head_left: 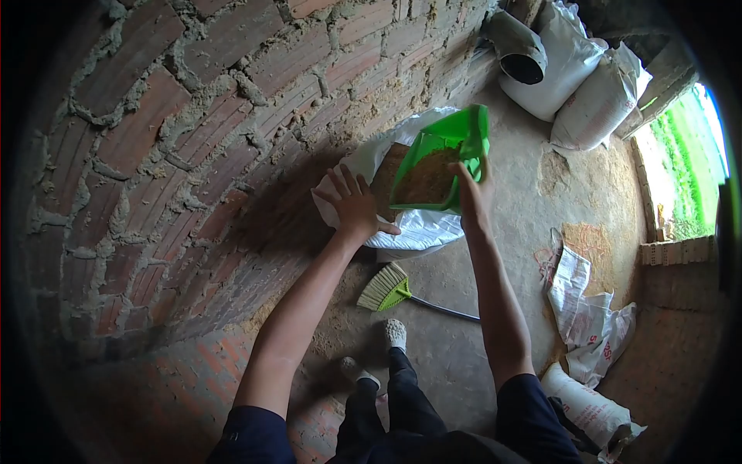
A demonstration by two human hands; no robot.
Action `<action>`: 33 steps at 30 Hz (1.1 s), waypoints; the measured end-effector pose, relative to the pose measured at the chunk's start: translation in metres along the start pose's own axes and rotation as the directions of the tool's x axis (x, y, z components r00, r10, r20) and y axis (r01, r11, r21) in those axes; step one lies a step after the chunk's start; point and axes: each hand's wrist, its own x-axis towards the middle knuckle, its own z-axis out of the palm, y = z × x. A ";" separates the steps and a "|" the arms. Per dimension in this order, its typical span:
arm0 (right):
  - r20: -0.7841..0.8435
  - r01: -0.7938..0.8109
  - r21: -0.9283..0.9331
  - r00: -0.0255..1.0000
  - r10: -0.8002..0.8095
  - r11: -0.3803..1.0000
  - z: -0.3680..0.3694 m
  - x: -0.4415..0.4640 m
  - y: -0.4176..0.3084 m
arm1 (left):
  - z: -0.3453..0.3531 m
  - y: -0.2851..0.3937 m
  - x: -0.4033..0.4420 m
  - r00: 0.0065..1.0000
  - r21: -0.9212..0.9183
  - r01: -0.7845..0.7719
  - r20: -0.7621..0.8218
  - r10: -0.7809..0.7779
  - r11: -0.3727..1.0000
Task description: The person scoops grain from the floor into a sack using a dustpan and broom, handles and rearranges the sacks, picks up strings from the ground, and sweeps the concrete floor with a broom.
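Observation:
A green dustpan (478,127) holding brown, grainy material (429,176) is over the mouth of a white woven sack (359,160). My right hand (475,185) grips the dustpan at its right side. With fingers spread, my left hand (357,205) lies at the sack's left edge, its thumb pointing toward the dustpan. More brown material shows inside the sack, left of the dustpan. Below the sack, a broom (385,288) with a green head and dark handle lies on the floor.
A brick wall (178,139) rises on the left. Full white sacks (593,104) and a grey pipe-like container (519,54) stand at the upper right. Empty-looking sacking (583,313) and another filled sack (591,406) lie at the lower right. A bright opening shows grass.

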 end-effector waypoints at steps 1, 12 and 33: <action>-0.024 0.087 -0.274 0.995 -0.097 0.958 0.008 0.001 -0.003 | -0.001 0.001 -0.004 0.999 -0.026 -0.023 -0.036 0.022 0.999; 0.047 0.160 -0.782 0.979 -0.199 0.602 0.025 -0.018 -0.064 | 0.032 0.027 -0.045 0.875 -0.258 -0.477 -0.227 0.427 0.840; 0.486 -0.263 0.446 0.874 0.016 0.856 -0.014 -0.179 0.006 | 0.132 -0.080 -0.228 0.949 -0.964 -0.058 0.027 -0.313 -0.260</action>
